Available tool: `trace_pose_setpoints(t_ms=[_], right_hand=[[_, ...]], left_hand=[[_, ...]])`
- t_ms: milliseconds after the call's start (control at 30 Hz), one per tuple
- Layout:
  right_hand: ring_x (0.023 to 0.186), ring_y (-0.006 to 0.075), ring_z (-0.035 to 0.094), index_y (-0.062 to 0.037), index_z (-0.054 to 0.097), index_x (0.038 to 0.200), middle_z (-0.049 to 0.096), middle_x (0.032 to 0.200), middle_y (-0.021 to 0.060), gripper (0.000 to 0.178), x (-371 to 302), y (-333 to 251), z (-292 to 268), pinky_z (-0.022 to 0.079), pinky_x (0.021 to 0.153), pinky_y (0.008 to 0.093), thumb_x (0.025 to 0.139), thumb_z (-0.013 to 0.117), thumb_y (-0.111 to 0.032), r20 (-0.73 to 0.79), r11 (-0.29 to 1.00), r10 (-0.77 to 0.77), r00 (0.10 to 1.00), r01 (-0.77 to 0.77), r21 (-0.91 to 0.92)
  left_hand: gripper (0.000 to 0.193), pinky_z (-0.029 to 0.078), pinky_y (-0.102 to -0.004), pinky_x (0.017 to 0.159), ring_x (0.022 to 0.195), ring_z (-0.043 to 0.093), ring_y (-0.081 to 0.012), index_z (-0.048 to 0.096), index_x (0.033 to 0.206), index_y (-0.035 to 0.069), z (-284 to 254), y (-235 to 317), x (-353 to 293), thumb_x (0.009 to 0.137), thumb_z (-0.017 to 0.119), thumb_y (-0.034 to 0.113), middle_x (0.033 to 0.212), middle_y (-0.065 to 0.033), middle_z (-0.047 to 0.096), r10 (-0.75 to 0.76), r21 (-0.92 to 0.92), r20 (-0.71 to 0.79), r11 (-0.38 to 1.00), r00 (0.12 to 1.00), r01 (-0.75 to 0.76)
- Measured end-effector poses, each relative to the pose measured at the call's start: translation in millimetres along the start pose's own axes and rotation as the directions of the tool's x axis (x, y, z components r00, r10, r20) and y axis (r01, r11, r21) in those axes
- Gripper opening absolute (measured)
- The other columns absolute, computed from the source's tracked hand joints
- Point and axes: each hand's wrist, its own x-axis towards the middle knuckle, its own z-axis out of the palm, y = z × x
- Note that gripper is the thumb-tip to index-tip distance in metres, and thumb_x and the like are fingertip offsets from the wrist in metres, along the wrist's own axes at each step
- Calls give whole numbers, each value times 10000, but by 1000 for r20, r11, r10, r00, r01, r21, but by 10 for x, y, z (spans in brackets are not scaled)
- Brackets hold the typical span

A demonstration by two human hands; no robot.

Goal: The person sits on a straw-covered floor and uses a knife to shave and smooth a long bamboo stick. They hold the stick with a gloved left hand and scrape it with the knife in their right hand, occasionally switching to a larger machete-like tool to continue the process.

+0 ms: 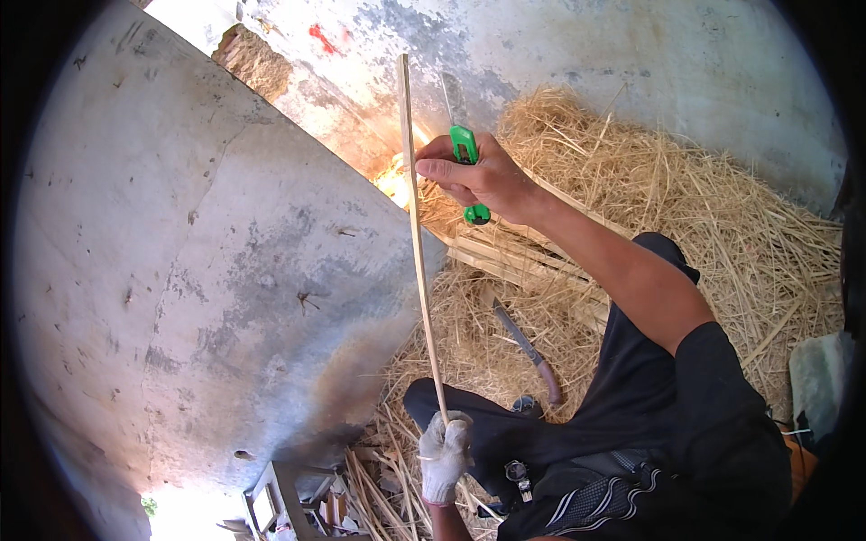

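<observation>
A long, thin, pale strip of split bamboo or wood [418, 243] stands nearly upright in front of me, bowed slightly. Its lower part is gripped by my left hand [444, 455], which wears a whitish work glove. My bare right hand [487, 180] is closed around a green utility knife [464, 144], whose blade extends upward beside the strip. The thumb and forefinger of that hand meet the strip in its upper half; how firmly they press on it I cannot tell. The strip's top end rises free above the hand.
A large knife with a brown handle [548, 382] lies on the straw-like shavings [686, 243] by my legs. Longer split strips [514, 261] lie beyond it. A grey slab-like wall [207, 270] stands close on the left. A small frame-like stand [275, 500] is at lower left.
</observation>
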Motion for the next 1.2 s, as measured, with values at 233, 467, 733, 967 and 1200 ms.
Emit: trace_pose_setpoints(t_ms=[233, 467, 733, 967, 1200], right_hand=[[416, 44, 357, 10, 678, 990, 448, 509, -36, 261, 21, -5, -28, 278, 406, 245, 914, 680, -240, 16, 995, 23, 1000, -24, 101], [412, 35, 317, -26, 669, 931, 413, 505, -59, 196, 22, -34, -32, 246, 411, 242, 896, 701, -216, 7, 989, 39, 999, -39, 139], [436, 34, 317, -29, 660, 926, 405, 523, -63, 173, 27, -13, -49, 226, 419, 247, 900, 692, -198, 17, 987, 34, 999, -36, 156], [426, 36, 323, -29, 664, 933, 415, 516, -59, 166, 22, -44, -39, 244, 426, 247, 906, 685, -191, 14, 990, 19, 1000, -21, 141], [411, 31, 343, -11, 671, 954, 438, 508, -52, 201, 24, -17, -47, 254, 401, 239, 908, 688, -205, -24, 994, -11, 1000, 13, 110]], left_hand=[[556, 421, -216, 426, 509, 439, -46, 643, 992, 14, -141, -133, 39, 982, 472, 543, 615, 42, 443, 0, -86, 161, 996, 987, 14], [588, 418, -223, 423, 497, 459, -66, 680, 995, -23, -148, 10, 0, 971, 507, 539, 609, 24, 456, -43, -47, 180, 997, 983, 52], [544, 476, -254, 432, 480, 485, -91, 668, 1012, -34, -112, -143, 106, 963, 551, 495, 594, 16, 453, -3, -89, 150, 996, 989, 16], [563, 494, -260, 448, 494, 500, -97, 665, 1013, -33, -63, -137, 128, 950, 559, 517, 593, 14, 462, -6, -105, 170, 994, 985, 24], [517, 499, -258, 459, 519, 520, -100, 670, 990, -22, -76, -153, 130, 968, 548, 480, 598, 6, 481, -3, -85, 156, 996, 988, 17]])
